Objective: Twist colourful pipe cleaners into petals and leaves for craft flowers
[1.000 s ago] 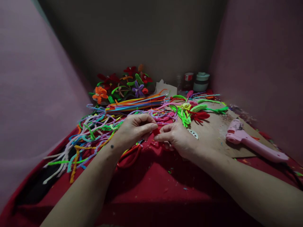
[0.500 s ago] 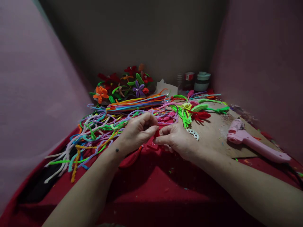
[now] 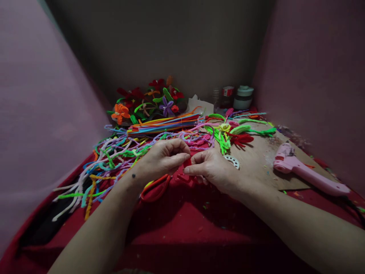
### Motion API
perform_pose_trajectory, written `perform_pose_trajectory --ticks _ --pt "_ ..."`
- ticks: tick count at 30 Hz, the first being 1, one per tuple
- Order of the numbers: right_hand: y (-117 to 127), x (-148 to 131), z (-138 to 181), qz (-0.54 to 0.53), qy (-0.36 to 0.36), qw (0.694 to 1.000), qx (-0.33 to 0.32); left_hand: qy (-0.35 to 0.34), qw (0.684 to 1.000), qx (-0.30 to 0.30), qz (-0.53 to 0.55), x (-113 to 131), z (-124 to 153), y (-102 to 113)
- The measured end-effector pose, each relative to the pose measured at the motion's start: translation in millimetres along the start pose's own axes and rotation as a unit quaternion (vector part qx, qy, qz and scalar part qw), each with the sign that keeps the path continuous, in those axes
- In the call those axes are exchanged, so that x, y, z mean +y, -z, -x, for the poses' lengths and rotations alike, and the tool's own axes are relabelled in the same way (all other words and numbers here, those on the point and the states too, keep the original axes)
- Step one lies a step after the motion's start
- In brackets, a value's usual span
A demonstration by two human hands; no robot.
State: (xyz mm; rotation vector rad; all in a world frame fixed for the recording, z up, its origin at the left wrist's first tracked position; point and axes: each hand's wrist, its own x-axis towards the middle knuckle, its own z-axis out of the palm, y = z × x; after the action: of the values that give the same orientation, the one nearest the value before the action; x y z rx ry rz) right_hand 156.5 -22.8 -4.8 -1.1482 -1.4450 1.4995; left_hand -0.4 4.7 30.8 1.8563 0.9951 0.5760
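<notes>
Above the middle of the red-covered table, my left hand [image 3: 171, 155] and my right hand [image 3: 212, 167] are close together, fingertips almost meeting. Both are closed in a pinch. Between them is a small red piece [image 3: 187, 163], which looks like red pipe cleaner; its shape is hard to make out against the red cloth. My right thumb and finger grip it, and my left fingertips pinch at its upper end. Just below my left wrist lie scissors with red and yellow handles [image 3: 155, 189], partly covered by the arm.
Tangled pipe cleaners [image 3: 114, 160] spread at left; a straight bundle [image 3: 165, 125] lies behind. Pipe-cleaner flowers [image 3: 142, 101] stand at the back. A pink glue gun [image 3: 308, 169] rests across cardboard [image 3: 262, 171], near a white holed disc [image 3: 232, 161]. A lidded jar [image 3: 243, 98] stands behind.
My left hand and forearm have shifted slightly left, showing more of the scissors and of the red piece between the fingers. My right hand stays nearly still.
</notes>
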Motion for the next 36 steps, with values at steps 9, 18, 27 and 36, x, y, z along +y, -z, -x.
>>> perform_pose_trajectory --ticks 9,18,27,36 --pt "-0.3 -2.7 1.7 -0.006 -0.020 0.999 -0.034 0.034 0.996 -0.066 -0.042 2.8 3.6 9.8" --pt "3.0 8.4 -5.2 -0.092 0.015 0.995 -0.026 -0.010 0.998 0.055 -0.035 -0.8 -1.6 -5.8" --pt "8.0 1.2 -10.5 -0.269 0.023 0.960 0.077 -0.019 0.997 0.047 0.055 -5.2 -8.6 -10.1" --pt "8.5 12.1 -17.9 -0.154 0.084 0.972 0.159 -0.175 0.889 0.126 -0.403 -9.3 -5.2 -17.2"
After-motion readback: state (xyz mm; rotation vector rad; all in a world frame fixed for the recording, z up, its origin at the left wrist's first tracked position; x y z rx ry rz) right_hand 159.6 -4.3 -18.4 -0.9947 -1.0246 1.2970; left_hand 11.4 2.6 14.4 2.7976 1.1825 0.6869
